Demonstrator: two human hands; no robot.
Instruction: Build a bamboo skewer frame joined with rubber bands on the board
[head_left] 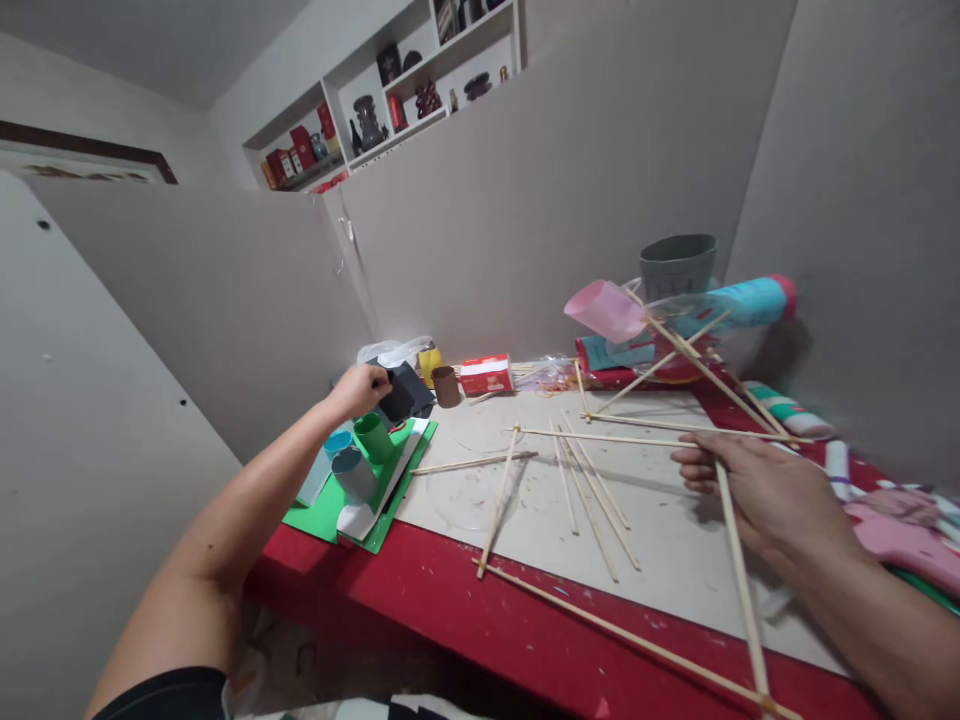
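Note:
My right hand (772, 490) is closed round one corner of a rectangular frame of wooden sticks (637, 625), holding it above the table. The frame's other sticks reach left and toward me. My left hand (361, 390) is stretched far out, fingers curled together over a black box (405, 390); whether anything is pinched in them is hidden. Below it stand a green paper tube (373, 438) and a grey-blue paper tube (353, 476) on green sheets (311, 522). Several loose wooden sticks (589, 490) lie fanned out on the pale board (457, 500).
A stick structure with a pink paper cup (606, 310) stands at the back right. Behind it are a grey bin (679, 268) and a blue cylinder (754, 300). A red-and-white box (486, 374) and brown tube (446, 388) sit by the grey partition (555, 220).

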